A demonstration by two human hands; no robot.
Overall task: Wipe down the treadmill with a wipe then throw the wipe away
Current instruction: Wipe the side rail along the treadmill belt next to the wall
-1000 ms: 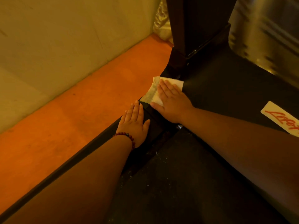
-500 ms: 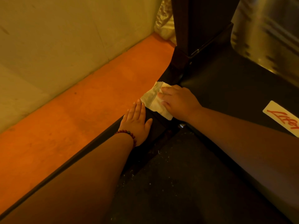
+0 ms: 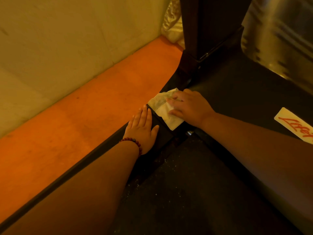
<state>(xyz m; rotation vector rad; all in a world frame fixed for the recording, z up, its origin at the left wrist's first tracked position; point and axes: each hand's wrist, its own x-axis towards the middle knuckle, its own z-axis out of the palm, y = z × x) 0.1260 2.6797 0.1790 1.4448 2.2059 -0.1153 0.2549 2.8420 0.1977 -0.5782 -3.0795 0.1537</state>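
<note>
The wipe (image 3: pixel 163 110), a pale, folded rectangle of thin paper-like cloth, is held down on the left front corner of the treadmill (image 3: pixel 237 92), a black machine with a smooth, matte front cover. It is pressed there by the right hand (image 3: pixel 189 107), whose fingers are bent at the knuckles and curled onto the sheet, with the thumb laid along its near side. Part of the wipe is hidden under the palm, and its far corner is draped over the edge of the cover.

Just beside it, the left hand (image 3: pixel 141 128) is laid flat on the narrow black side rail (image 3: pixel 84 164), fingers straight and pressed together, thumb spread to the side. Whether its fingertips touch the wipe cannot be told. A bracelet of small dark red beads (image 3: pixel 133 141) is worn on that wrist.

Between the two forearms, the dark, rough-textured running belt (image 3: pixel 194 192) is seen, dotted with pale specks of dust. A broad dark upright post (image 3: pixel 208 22) is set into the cover just beyond the wipe. A pale rectangular sticker with red lettering (image 3: pixel 294 125) is fixed to the cover near the right forearm.

The treadmill is flanked on the left by a strip of smooth orange floor (image 3: pixel 76 124), bounded by a plain pale wall (image 3: pixel 67 39). A crinkled, shiny sheet (image 3: pixel 171 28) is bunched in the far corner, and a blurred metallic surface (image 3: pixel 279 39) is seen at the upper right
</note>
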